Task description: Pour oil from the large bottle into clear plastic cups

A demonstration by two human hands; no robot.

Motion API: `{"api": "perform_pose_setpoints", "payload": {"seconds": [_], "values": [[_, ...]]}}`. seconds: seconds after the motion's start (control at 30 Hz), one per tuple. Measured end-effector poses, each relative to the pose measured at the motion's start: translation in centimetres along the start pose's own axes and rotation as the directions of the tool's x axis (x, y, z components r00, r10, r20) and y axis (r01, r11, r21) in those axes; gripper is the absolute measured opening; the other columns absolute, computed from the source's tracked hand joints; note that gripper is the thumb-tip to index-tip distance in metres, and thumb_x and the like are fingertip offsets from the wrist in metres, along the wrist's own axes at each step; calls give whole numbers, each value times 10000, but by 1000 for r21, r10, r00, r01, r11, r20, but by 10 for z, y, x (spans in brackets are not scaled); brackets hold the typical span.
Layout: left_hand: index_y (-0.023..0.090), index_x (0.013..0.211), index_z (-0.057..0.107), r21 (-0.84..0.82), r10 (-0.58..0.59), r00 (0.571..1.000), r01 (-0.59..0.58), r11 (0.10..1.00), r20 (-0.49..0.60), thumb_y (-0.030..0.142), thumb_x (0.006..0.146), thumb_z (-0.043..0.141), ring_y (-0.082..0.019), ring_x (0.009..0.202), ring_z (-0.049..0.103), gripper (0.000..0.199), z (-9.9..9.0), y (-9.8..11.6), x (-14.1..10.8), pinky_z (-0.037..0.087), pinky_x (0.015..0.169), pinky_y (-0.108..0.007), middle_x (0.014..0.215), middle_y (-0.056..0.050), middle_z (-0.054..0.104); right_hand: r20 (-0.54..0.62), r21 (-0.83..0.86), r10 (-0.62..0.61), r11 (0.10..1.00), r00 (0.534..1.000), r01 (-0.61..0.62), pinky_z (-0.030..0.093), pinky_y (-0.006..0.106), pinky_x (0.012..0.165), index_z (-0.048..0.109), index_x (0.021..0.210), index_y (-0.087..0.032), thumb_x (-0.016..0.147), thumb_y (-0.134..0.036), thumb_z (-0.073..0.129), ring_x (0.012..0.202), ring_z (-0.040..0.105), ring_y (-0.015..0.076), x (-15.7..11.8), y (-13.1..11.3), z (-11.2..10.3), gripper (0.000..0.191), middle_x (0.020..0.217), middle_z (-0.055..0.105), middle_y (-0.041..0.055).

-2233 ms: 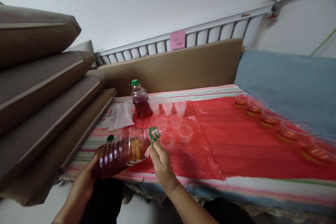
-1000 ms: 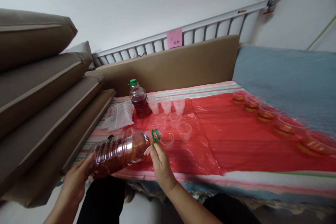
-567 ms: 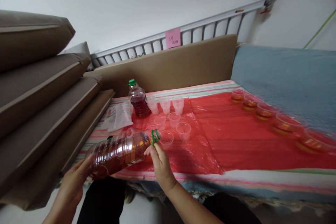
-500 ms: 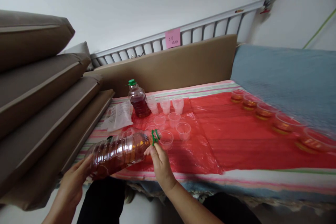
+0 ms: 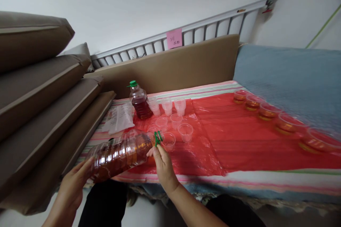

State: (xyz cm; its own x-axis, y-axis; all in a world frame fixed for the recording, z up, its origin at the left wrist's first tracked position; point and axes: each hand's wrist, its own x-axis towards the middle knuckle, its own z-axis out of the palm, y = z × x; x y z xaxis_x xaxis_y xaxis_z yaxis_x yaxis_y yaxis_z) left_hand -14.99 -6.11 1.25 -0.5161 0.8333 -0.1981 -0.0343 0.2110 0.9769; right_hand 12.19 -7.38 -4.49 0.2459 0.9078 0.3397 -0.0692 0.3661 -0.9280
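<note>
Head view: my left hand (image 5: 73, 184) supports the base end of the tilted bottle (image 5: 117, 158), fingers closed round its side. My right hand (image 5: 162, 165) is at the neck, fingers pinching the green handle ring (image 5: 157, 138). Bottle lies close to horizontal above the near edge of the red plastic sheet (image 5: 213, 138), mouth to the right, cap off, amber-brown liquid inside. Mouth sits right by the nearest clear cup (image 5: 169, 142); can't tell if anything is flowing.

Beyond that cup: more single clear cups (image 5: 185, 133), one partly hidden behind the bottle. Behind them, three cup stacks (image 5: 167, 106) in a row. Upright bottle (image 5: 141, 107) with green lid stands just left of the stacks, dark red liquid in it. Clear plastic bag (image 5: 121, 118) lies left of that on the striped cloth (image 5: 266, 184). Loose green cap (image 5: 111, 139) mostly hidden behind my bottle.

Far right: five cups of amber liquid (image 5: 269, 111) in a line along the blue cover (image 5: 287, 71), blurred. Pink note (image 5: 174, 39) on the radiator (image 5: 210, 32); stacked cushions (image 5: 39, 88) at left.
</note>
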Motion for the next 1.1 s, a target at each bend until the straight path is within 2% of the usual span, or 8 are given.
{"api": "perform_pose_setpoints", "payload": {"seconds": [0.23, 0.53, 0.77, 1.1], "values": [[106, 891, 730, -6, 8, 1000, -8, 1000, -8, 291, 610, 824, -135, 676, 677, 349, -1, 2, -1, 530, 614, -168, 781, -54, 752, -4, 10, 19, 1000, 1000, -19, 466, 291, 730, 587, 729, -211, 955, -557, 353, 722, 614, 168, 0, 5, 1, 475, 726, 656, 44], [127, 825, 738, -25, 1, 1000, -2, 1000, -12, 193, 689, 756, -114, 637, 669, 152, 3, 10, -7, 534, 583, -148, 726, -22, 747, -17, 55, 42, 998, 999, -41, 472, 290, 728, 570, 712, -224, 948, -554, 376, 716, 616, 172, 0, 4, 3, 449, 724, 660, 43], [131, 808, 739, -18, -8, 1000, 7, 1000, -19, 190, 692, 749, -113, 621, 664, 131, 1, 8, -2, 535, 570, -147, 723, -18, 751, -22, 60, 51, 997, 998, -50, 475, 286, 728, 564, 708, -222, 945, -560, 377, 717, 616, 170, 0, 5, 4, 453, 723, 657, 43], [151, 838, 743, 8, 2, 1000, -2, 1000, -31, 242, 619, 796, -108, 660, 662, 243, 1, 9, 0, 515, 584, -135, 751, -2, 753, -23, 66, 51, 997, 998, -49, 465, 290, 733, 570, 715, -224, 951, -540, 376, 720, 614, 170, 0, 8, 4, 440, 730, 663, 41]]}}
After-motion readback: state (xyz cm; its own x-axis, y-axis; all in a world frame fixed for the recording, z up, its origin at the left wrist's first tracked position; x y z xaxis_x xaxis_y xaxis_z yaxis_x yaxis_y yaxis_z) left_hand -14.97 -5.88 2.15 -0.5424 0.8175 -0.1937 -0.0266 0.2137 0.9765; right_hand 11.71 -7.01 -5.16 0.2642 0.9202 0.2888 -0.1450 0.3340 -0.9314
